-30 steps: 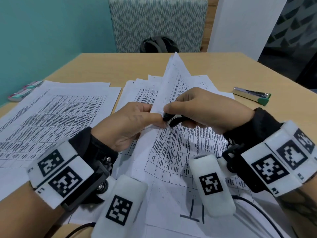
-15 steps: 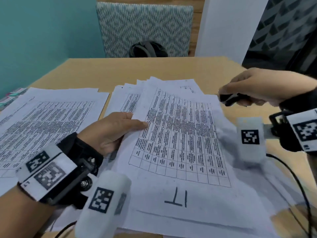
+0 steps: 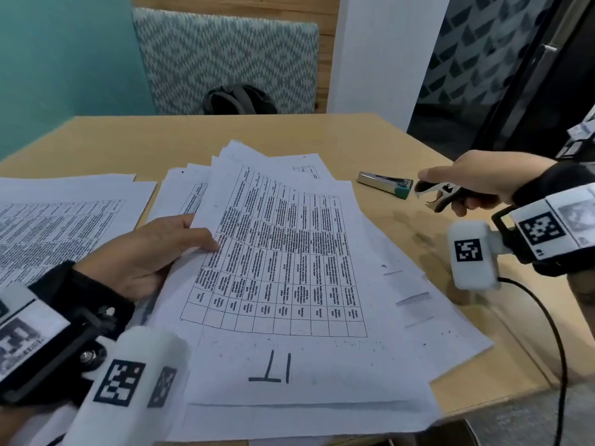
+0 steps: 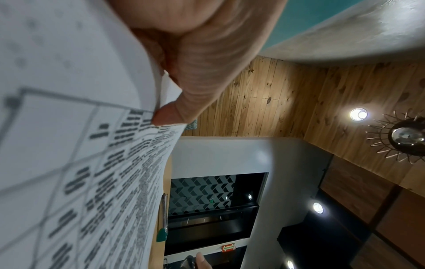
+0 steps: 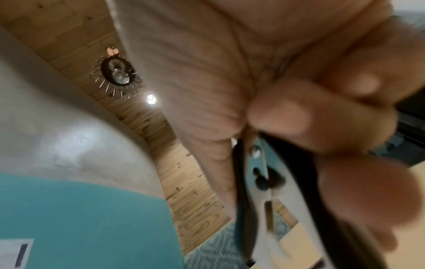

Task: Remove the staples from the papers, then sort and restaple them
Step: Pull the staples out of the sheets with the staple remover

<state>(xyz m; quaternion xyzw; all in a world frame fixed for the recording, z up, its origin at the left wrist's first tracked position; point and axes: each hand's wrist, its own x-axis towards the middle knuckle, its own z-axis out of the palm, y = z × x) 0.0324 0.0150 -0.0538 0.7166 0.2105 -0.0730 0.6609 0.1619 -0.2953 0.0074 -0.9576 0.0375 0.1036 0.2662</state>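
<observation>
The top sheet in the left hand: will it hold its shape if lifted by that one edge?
Probably not. The top sheet already bows where the left hand pinches it, so it should droop. It lies loose on a fanned stack, so it likely slides off easily.

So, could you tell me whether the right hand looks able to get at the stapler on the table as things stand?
Probably not yet: the right hand grips the staple remover. The stapler lies uncovered beside it on the table, so the path itself looks free.
</observation>
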